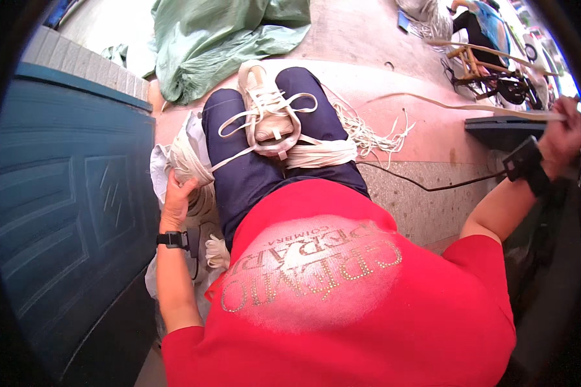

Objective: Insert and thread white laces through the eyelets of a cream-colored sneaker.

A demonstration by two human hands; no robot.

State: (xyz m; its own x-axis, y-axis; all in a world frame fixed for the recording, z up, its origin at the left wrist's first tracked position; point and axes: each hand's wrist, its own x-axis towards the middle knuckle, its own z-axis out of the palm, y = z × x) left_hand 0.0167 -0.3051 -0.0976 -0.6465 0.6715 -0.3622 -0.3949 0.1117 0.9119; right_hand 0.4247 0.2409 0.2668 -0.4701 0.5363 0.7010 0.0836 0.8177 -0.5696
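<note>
A beige sneaker (pixel 274 119) rests between my thighs, its off-white laces looped out to both sides. At the left, beside my thigh, my left hand (pixel 179 195) is closed on a pale beige, layered bundle (pixel 187 158); I cannot make out whether it is shoe or gathered lace. My right hand (pixel 561 129) is raised far out to the right, slightly blurred, its fingers closed round a long flat off-white shoelace (pixel 471 106). That lace stretches leftward through the air. Another bundle of off-white laces (pixel 323 155) lies across my right thigh.
Loose laces (pixel 368 132) lie heaped on the floor right of my knee. A blue panelled door (pixel 71 187) stands close on the left. Green cloth (pixel 219 45) lies ahead. A black cable (pixel 432 189) runs to my right wrist. Another person (pixel 487 29) is at the far right.
</note>
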